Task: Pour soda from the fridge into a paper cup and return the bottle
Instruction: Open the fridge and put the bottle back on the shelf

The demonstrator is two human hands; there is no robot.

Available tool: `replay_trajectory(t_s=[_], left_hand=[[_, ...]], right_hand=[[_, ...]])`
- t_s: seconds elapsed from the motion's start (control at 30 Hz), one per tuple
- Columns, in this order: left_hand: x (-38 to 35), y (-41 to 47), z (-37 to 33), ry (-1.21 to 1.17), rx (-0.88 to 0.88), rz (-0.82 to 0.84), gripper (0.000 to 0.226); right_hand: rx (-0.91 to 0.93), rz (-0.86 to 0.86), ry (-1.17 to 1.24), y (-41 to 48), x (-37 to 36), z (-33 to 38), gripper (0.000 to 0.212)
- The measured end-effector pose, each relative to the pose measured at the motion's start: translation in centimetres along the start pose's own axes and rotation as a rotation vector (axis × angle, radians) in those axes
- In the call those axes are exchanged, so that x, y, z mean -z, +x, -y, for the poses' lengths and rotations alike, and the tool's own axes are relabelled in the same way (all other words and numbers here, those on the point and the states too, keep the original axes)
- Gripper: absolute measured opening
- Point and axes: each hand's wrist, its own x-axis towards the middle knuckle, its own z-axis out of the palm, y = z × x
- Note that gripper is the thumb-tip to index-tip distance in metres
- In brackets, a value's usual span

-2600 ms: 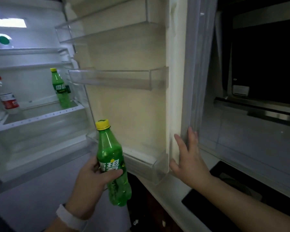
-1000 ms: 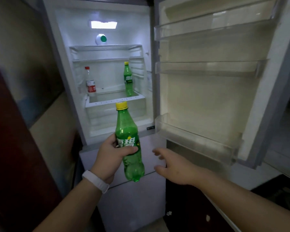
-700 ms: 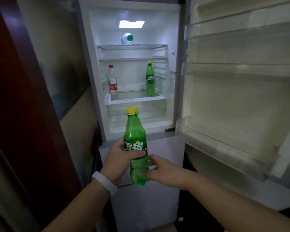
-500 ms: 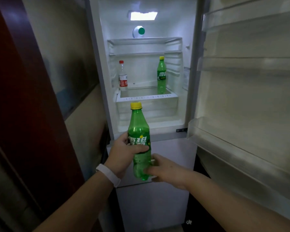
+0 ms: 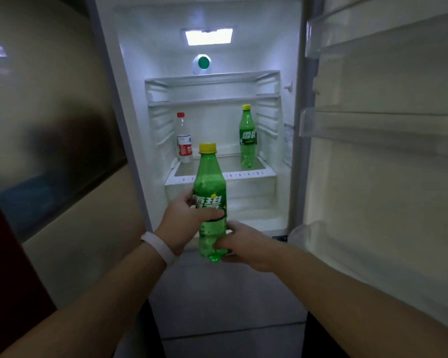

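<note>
– At fridge (image 5: 137, 104) front, which step are you on?
– Return, I judge. Soda bottle (image 5: 209, 182) upright, capped, before the shelf (image 5: 243, 174); your left hand (image 5: 183, 224) clamps the label, right hand (image 5: 247, 245) wraps its bottom.
– Next?
– Lift fwd, stand it btw. water bottle (image 5: 184, 142) and 2nd green bottle (image 5: 247, 136).
– Vs. 2.6 s ago?
– Right hand has left the door (image 5: 373, 192).
</note>
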Motion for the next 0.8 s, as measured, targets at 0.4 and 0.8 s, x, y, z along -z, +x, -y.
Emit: replay_trajectory(t_s=[0.4,0.8], left_hand=[[-1.9,9.0,-0.8,0.002,0.016,-0.082,0.041],[-2.3,21.3,1.7,0.03,-0.158,-0.104,0.042]], right_hand=[[0.026,-0.046,-0.056,6.8,5.4,3.6,0.032],[0.024,-0.157,-0.083,16.6,8.5,7.1,0.038]])
